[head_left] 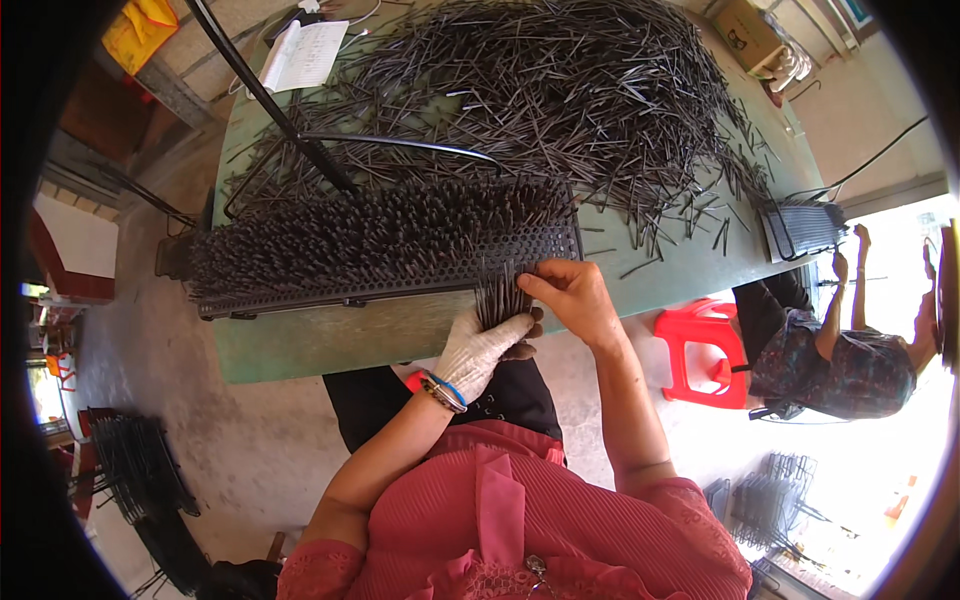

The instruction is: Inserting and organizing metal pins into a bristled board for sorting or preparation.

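A bunch of thin dark sticks [497,297] stands upright in my left hand [478,352], which wears a whitish work glove and is closed round its lower part. My right hand [570,298], bare, pinches with thumb and forefinger at the upper right edge of this bunch; exactly how many sticks lie between the fingertips is hidden. Just beyond both hands is a long black perforated rack [525,242]. Dense rows of upright dark sticks [370,230] fill its left and middle, while bare holes show along its near edge and right end.
A large loose heap of dark sticks [560,90] covers the far part of the green table [300,345]. A black metal bar [262,95] slants over the rack's left. Papers [305,55] lie at the far left. On the right, another person [835,365] works beside a red stool [700,350].
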{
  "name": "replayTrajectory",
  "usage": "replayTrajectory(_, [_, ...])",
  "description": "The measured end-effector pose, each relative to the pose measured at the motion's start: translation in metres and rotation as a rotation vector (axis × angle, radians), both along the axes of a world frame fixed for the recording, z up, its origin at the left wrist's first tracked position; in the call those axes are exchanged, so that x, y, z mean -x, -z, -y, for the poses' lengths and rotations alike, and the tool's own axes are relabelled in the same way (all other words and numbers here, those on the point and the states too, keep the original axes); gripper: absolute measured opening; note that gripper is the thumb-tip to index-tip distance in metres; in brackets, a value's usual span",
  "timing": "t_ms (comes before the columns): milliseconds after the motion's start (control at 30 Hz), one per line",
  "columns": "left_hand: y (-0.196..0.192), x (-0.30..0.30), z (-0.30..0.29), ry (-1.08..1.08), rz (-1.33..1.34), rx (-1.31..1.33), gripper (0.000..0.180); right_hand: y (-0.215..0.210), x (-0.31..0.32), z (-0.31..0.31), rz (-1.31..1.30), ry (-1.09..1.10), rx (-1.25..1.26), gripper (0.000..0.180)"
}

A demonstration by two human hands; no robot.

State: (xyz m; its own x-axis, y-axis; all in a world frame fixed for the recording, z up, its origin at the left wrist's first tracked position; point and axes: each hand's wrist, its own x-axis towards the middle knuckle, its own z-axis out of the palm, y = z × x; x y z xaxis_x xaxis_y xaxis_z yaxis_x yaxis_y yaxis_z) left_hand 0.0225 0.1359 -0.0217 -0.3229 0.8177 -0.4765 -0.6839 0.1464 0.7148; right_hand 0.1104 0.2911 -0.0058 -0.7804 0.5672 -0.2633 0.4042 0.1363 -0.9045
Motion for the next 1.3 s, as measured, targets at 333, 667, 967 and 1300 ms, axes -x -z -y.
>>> replayTrajectory(333, [-0.003, 0.0, -0.007, -0.033, 0.083, 0.067, 0.028, -0.016, 0.013, -0.028, -0.366, 0.292, -0.158, 0.02])
replayTrajectory(667, [0.006, 0.004, -0.002, 0.025, 0.046, 0.116, 0.032, -0.003, 0.037, -0.043, -0.449, 0.247, -0.486, 0.02])
replayTrajectory(967, [0.01, 0.003, 0.001, 0.061, 0.083, 0.082, 0.026, 0.01, 0.036, -0.04, -0.44, 0.227, -0.738, 0.02])
replayTrajectory(1300, [0.004, 0.005, 0.002, 0.072, 0.058, 0.106, 0.032, 0.006, 0.041, -0.034, -0.491, 0.078, -0.929, 0.018])
